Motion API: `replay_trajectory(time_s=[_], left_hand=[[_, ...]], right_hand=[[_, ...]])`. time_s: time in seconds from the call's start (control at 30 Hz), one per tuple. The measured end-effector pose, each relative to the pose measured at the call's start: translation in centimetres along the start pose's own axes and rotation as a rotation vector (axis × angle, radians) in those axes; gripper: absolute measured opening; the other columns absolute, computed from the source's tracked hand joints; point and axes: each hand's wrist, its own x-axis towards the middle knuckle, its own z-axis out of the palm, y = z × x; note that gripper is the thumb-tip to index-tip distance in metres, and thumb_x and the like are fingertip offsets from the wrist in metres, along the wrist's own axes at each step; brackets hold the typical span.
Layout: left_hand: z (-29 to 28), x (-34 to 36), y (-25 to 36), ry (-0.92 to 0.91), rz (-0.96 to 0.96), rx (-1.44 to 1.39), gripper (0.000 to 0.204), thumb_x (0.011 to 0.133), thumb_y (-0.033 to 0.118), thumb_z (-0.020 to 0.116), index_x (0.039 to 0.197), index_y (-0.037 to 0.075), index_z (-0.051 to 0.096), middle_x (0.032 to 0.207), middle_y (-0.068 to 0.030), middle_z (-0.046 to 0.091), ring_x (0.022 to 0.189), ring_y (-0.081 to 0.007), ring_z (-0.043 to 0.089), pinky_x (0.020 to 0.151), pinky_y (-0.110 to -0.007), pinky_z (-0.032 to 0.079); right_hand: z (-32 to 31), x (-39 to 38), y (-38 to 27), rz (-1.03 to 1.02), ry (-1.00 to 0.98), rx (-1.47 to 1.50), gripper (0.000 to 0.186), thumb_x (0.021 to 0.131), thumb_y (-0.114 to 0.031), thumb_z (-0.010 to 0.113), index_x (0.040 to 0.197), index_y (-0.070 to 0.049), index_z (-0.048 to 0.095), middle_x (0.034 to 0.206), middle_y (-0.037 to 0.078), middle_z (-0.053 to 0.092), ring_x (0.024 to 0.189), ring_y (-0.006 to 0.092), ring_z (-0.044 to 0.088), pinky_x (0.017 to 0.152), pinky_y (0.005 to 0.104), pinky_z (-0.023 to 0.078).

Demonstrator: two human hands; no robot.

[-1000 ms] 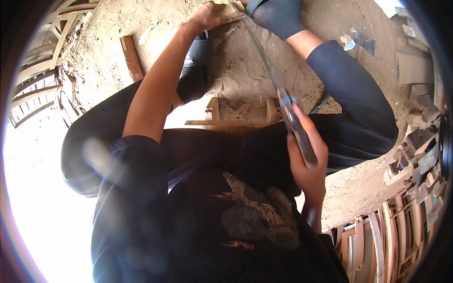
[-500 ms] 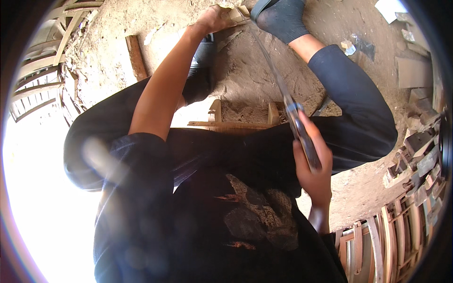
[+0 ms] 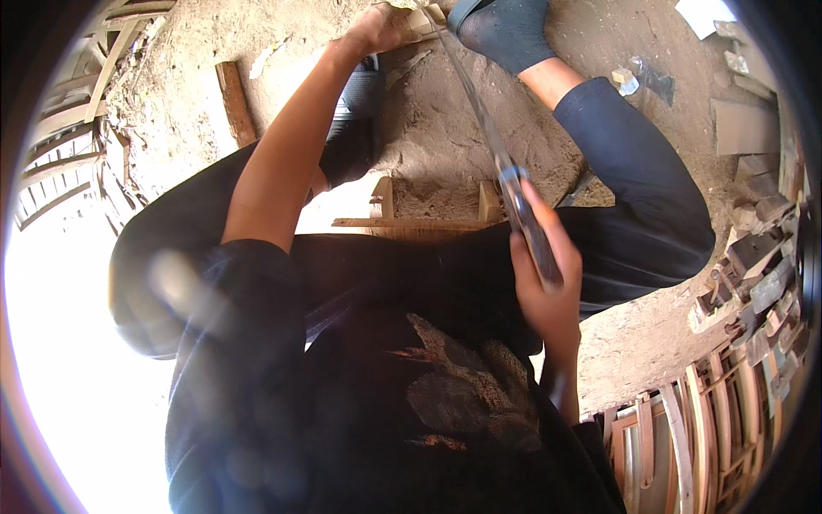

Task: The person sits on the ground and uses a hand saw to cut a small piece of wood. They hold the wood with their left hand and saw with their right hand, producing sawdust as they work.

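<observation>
Grip of the right hand (image 3: 550,295) is closed around the dark handle (image 3: 535,233) of a long-bladed tool (image 3: 499,147), judged to be a handsaw; its teeth cannot be resolved. Wood piece (image 3: 418,24) is taken as landmark. It is located at the top edge of the view, where it is held by the left hand (image 3: 377,31), whose fingers appear to be clenched on its left end.

Relation noted as decisive: from the right grip, the wood piece lies forward and to the left, well apart, the gap being spanned by the blade (image 3: 482,110). Blade is aligned obliquely, its far end laid at or across the wood piece. Long axis of the wood piece seems to run left to right, so the two are crossed at a steep angle; contact depth cannot be judged, as that region is small and bent by the lens. Left hand is clearly the nearer one.

Right foot (image 3: 507,36) is placed just to the right of the wood piece. Left foot (image 3: 351,128) is set nearer the body and to its left. Wooden plank (image 3: 402,224) is seen farther toward the body, well apart from the wood piece, over bare ground (image 3: 428,120).
</observation>
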Motion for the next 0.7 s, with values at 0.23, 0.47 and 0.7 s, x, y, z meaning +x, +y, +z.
replay_trajectory(time_s=[0.23,0.47,0.7], left_hand=[[3.7,0.6,0.3,0.379,0.232,0.571,0.036,0.098,0.026,0.041,0.133,0.029,0.049,0.092,-0.007,0.063,0.066,-0.0222,0.059,0.053,-0.041,0.045],[3.8,0.2,-1.1,0.07,0.03,0.054,0.03,0.095,0.041,0.05,0.122,0.033,0.06,0.091,-0.0079,0.065,0.076,-0.0269,0.065,0.055,-0.043,0.047],[1.1,1.7,0.8,0.133,0.169,0.313,0.027,0.096,0.032,0.046,0.121,0.032,0.058,0.09,-0.0077,0.061,0.075,-0.0236,0.06,0.057,-0.039,0.047]], right_hand=[[-1.4,-3.3,-1.3,0.107,-0.007,-0.097,0.053,0.088,0.006,0.056,0.14,-0.005,0.053,0.123,0.022,0.066,0.114,0.0278,0.067,0.092,0.0307,0.049],[-0.1,-0.1,-0.1,0.006,-0.05,0.046,0.055,0.088,0.006,0.056,0.142,-0.006,0.052,0.118,0.022,0.068,0.108,0.0204,0.068,0.09,0.0284,0.049],[0.1,0.6,0.3,0.073,0.006,0.012,0.053,0.088,0.004,0.059,0.14,-0.005,0.053,0.123,0.023,0.066,0.117,0.0262,0.065,0.093,0.0314,0.049]])
